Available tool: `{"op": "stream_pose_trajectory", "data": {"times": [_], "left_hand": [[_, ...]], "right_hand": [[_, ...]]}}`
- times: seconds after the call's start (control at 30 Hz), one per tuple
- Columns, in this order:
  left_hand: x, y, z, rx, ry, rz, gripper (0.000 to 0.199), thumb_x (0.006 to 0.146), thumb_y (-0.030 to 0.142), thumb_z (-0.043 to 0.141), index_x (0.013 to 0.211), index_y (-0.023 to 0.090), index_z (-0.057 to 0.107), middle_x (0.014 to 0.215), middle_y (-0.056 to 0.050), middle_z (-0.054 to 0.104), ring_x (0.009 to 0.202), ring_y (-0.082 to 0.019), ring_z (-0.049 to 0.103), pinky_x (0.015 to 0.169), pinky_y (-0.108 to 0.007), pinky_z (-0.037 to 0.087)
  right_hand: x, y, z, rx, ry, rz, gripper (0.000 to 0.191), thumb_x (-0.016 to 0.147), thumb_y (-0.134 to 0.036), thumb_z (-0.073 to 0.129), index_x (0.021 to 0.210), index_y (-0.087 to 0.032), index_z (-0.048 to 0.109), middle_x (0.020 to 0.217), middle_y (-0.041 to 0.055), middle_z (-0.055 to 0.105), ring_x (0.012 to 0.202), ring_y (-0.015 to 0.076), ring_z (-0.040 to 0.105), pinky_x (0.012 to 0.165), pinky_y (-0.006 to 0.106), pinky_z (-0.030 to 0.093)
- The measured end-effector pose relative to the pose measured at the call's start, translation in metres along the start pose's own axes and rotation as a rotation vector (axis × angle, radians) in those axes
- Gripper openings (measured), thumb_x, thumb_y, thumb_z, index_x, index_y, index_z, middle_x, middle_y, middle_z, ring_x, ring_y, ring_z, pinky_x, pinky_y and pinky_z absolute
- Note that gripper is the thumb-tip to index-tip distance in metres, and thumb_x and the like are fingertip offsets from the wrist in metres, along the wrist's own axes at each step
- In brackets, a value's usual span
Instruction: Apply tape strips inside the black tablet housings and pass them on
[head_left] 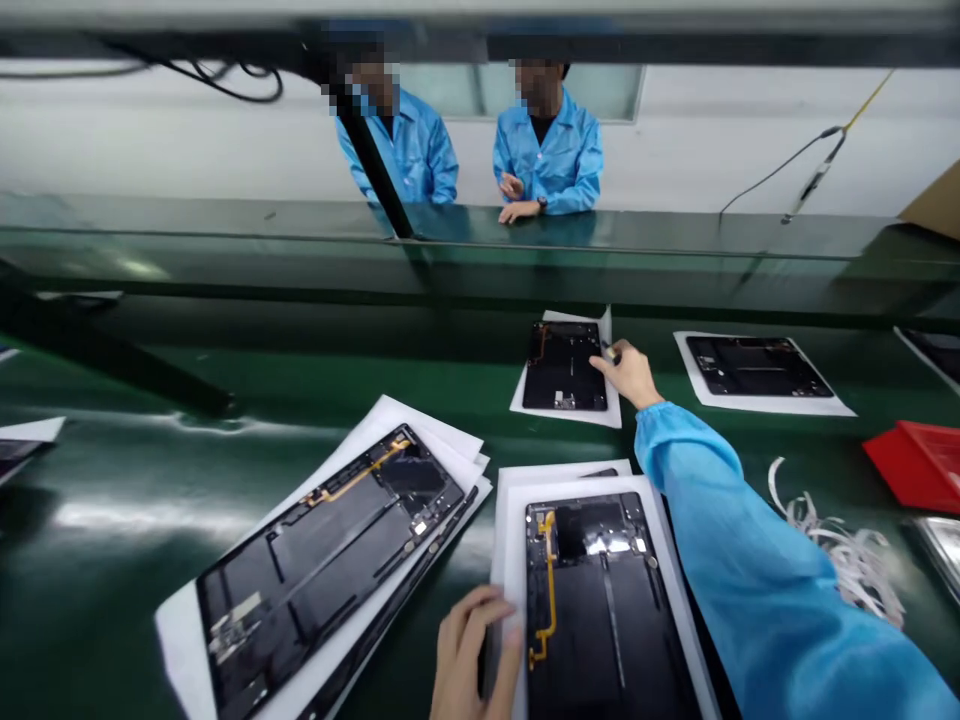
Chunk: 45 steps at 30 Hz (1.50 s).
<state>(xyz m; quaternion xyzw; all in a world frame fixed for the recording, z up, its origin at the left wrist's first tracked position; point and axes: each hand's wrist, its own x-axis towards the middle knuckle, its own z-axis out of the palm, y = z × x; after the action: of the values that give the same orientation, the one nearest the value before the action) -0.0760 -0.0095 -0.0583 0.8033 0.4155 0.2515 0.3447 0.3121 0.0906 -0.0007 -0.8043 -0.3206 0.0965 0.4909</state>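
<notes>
My right hand [628,375] reaches across the green belt and pinches a small dark tool with a metallic tip [610,352]. That tip sits just off the right edge of an open black tablet housing [564,366], which lies on a white sheet [566,412]. My left hand [471,655] is at the bottom, its fingers curled around a slim dark object [490,660]. Just right of it, a tablet housing with a gold flex cable [600,600] lies on white sheets. A similar housing [330,560] lies tilted on a sheet stack to the left.
Another black housing [757,365] lies on a white sheet at right. A red tray [919,465] and a tangle of white strips [844,540] sit at the right. Beyond a dark rail [600,232], two people in blue smocks [547,150] stand opposite.
</notes>
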Motion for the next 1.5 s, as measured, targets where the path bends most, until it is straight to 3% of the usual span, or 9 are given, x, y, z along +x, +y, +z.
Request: {"op": "stream_pose_trajectory", "data": {"times": [0.13,0.27,0.37,0.47,0.67,0.97,1.13,1.37,1.5], "left_hand": [[0.05,0.042,-0.009,-0.014,-0.371,0.164,0.017,0.097,0.033,0.049,0.107,0.028,0.062,0.112,-0.006,0.06,0.109,-0.024,0.058,0.096,-0.042,0.05],[0.082,0.074,0.016,0.035,-0.512,0.311,0.022,0.097,0.029,0.051,0.118,0.027,0.059,0.117,-0.005,0.058,0.111,-0.024,0.056,0.1,-0.044,0.046],[0.086,0.083,0.039,0.088,-0.525,0.359,0.028,0.095,0.028,0.056,0.123,0.027,0.059,0.119,-0.005,0.057,0.11,-0.026,0.055,0.098,-0.045,0.045],[0.086,0.082,0.053,0.085,-0.486,0.352,0.022,0.093,0.025,0.061,0.115,0.025,0.064,0.112,-0.005,0.059,0.103,-0.025,0.055,0.093,-0.044,0.045],[0.088,0.08,0.064,0.075,-0.413,0.296,0.005,0.09,0.021,0.064,0.089,0.022,0.068,0.099,-0.003,0.061,0.098,-0.023,0.056,0.088,-0.041,0.043],[0.083,0.083,0.068,0.083,-0.368,0.287,0.01,0.082,0.011,0.065,0.079,0.021,0.063,0.107,-0.003,0.059,0.103,-0.023,0.054,0.092,-0.042,0.039],[0.081,0.087,0.07,0.086,-0.37,0.284,0.012,0.08,0.008,0.062,0.078,0.02,0.061,0.106,-0.003,0.058,0.101,-0.023,0.053,0.09,-0.04,0.04],[0.083,0.085,0.068,0.045,-0.371,0.265,0.011,0.083,0.01,0.062,0.081,0.021,0.062,0.105,-0.003,0.058,0.104,-0.022,0.054,0.092,-0.039,0.041],[0.084,0.086,0.067,0.036,-0.368,0.251,0.012,0.082,0.009,0.062,0.079,0.021,0.062,0.104,-0.002,0.059,0.103,-0.022,0.054,0.092,-0.039,0.041]], "right_hand": [[-0.053,-0.027,-0.054,-0.02,0.01,-0.09,0.033,0.094,-0.046,0.059,0.074,-0.019,0.061,0.082,0.005,0.065,0.082,0.0218,0.06,0.079,0.034,0.045],[-0.15,-0.044,-0.106,0.182,-0.044,-0.213,0.049,0.104,-0.05,0.038,0.077,-0.019,0.064,0.089,0.0058,0.067,0.083,0.0185,0.062,0.074,0.03,0.047],[-0.216,-0.021,-0.119,0.241,-0.171,-0.037,0.041,0.106,-0.045,0.04,0.083,-0.021,0.064,0.069,-0.0005,0.06,0.063,0.0133,0.058,0.061,0.025,0.046],[-0.251,0.017,-0.107,0.423,-0.238,0.121,0.024,0.096,-0.044,0.061,0.088,-0.021,0.063,0.074,-0.0011,0.063,0.066,0.0147,0.064,0.064,0.026,0.052],[-0.256,0.052,-0.081,0.546,-0.161,0.133,0.023,0.084,-0.043,0.077,0.081,-0.021,0.069,0.079,0.0025,0.069,0.073,0.0181,0.067,0.066,0.026,0.057],[-0.261,0.06,-0.077,0.479,-0.097,-0.042,0.007,0.091,-0.026,0.07,0.085,-0.023,0.072,0.086,0.0027,0.071,0.083,0.0189,0.067,0.073,0.028,0.054],[-0.265,0.058,-0.076,0.403,-0.045,-0.182,0.014,0.092,-0.012,0.066,0.089,-0.024,0.073,0.089,0.0016,0.073,0.085,0.0181,0.068,0.079,0.029,0.053],[-0.265,0.059,-0.075,0.444,-0.004,-0.055,0.013,0.086,-0.012,0.073,0.084,-0.025,0.075,0.087,-0.0005,0.074,0.081,0.018,0.07,0.075,0.026,0.056],[-0.264,0.056,-0.077,0.396,-0.003,-0.099,0.014,0.086,-0.011,0.072,0.085,-0.025,0.075,0.086,-0.0005,0.074,0.08,0.0181,0.07,0.075,0.027,0.056]]}}
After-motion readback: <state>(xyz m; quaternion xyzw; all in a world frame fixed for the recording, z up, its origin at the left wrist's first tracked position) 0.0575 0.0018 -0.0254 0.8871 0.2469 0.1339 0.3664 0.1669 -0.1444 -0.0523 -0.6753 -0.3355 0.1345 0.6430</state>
